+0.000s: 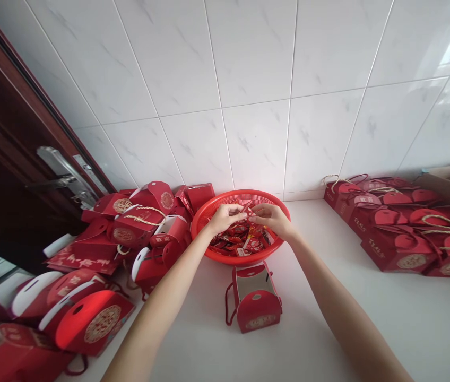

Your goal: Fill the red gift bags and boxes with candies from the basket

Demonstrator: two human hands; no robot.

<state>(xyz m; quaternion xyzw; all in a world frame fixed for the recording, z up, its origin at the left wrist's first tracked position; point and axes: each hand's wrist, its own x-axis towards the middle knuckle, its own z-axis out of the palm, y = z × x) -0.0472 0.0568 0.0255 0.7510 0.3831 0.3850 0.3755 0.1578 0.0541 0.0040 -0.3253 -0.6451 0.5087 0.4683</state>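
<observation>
Our bare forearms reach in from the bottom of the view to the left hand and right hand, both closed in a pinch, their fingertips meeting over a small red-and-white packet held just above a round red plastic basket; the fingers hide most of the packet, so we cannot read it or make out its exact shape. Beneath our hands, a loose heap of red wrapped packets covers the middle of the basket's floor, with part of the mesh bare around it. Just in front of the basket, on the pale surface, stands an open red gift box with a dark cord handle, and we see no packets in it. Toward the right end of the back edge, red boxes with rope handles sit closed in orderly rows, which looks like the finished part, though we cannot see inside them. Toward the left, more red boxes lie heaped, several of them open or tilted, and these look unfinished. Some at the left and right are cut off by the frame, so we cannot count them.
</observation>
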